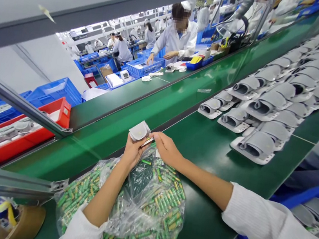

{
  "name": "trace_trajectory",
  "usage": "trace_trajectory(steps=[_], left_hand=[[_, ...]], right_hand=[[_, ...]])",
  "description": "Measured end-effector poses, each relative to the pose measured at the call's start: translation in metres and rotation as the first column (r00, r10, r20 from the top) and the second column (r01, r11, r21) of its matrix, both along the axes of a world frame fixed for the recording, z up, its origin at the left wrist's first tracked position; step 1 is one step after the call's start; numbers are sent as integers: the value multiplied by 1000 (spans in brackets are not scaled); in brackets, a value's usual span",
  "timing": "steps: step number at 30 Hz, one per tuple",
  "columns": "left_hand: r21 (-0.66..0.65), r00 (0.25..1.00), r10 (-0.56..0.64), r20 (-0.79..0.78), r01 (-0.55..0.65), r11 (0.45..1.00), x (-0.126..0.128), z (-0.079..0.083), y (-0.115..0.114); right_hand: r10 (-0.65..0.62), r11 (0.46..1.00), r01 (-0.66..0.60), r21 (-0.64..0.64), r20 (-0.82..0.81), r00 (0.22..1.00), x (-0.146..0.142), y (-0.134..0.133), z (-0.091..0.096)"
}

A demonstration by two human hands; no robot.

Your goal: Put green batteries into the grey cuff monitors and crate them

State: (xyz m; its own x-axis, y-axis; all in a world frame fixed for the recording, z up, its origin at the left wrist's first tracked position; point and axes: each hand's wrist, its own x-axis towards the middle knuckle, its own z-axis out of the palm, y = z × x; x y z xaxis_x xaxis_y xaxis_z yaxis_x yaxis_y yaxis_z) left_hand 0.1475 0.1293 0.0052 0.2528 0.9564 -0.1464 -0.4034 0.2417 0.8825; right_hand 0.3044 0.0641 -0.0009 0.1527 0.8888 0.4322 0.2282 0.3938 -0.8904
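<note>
My left hand (133,152) is closed around a wrist blood pressure monitor (140,131) with a curled grey cuff, held above the belt's near edge. At the right edge of that monitor, my right hand (165,147) has its thumb and fingers pinched together; what lies between them is too small to make out. Below both hands spreads a clear plastic bag (133,220) full of green and gold batteries (163,195). A single battery (146,162) lies close under my hands, at the bag's opening.
Rows of grey-cuffed monitors (258,145) stand on the green table (203,205) to the right. A red bin (64,112) and blue crates (59,89) are at left. Metal frame bars (5,183) cross the left side. Beyond the green belt (109,136), a co-worker (176,39) handles items.
</note>
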Motion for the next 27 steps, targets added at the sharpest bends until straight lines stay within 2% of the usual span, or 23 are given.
trace_trajectory(steps=[2, 4, 6, 8, 10, 13, 17, 21, 27], left_hand=[[-6, 1000, -1, 13, 1, 1000, 1, 0, 0], [-27, 1000, -22, 17, 22, 999, 1, 1, 1], [-53, 999, -38, 1, 38, 998, 0, 1, 2], [-66, 999, -42, -15, 41, 997, 0, 1, 2], [-69, 999, -34, -16, 33, 997, 0, 0, 2], [-76, 1000, -21, -2, 21, 997, -1, 1, 2], [-60, 999, -44, 1, 44, 997, -1, 1, 1], [-53, 999, -50, 3, 50, 997, -2, 3, -1], [-52, 992, -121, 28, 123, 991, -2, 8, -5]], right_hand=[[-58, 993, 35, -116, -195, 979, 1, 1, 0], [-77, 975, -2, -223, -345, 935, 4, 4, -2], [-78, 964, -35, -265, -404, 912, 6, 7, -3], [-87, 973, 8, -230, -333, 939, 7, 8, -3], [-135, 984, 109, -141, -184, 974, 7, 7, -3], [-213, 977, 213, -8, 0, 977, 8, 3, -3], [-215, 970, 190, 152, 173, 961, 8, -1, -4], [-203, 961, 147, 236, 237, 950, 5, -2, -8], [-216, 963, 167, 211, 238, 947, 0, 2, -17]])
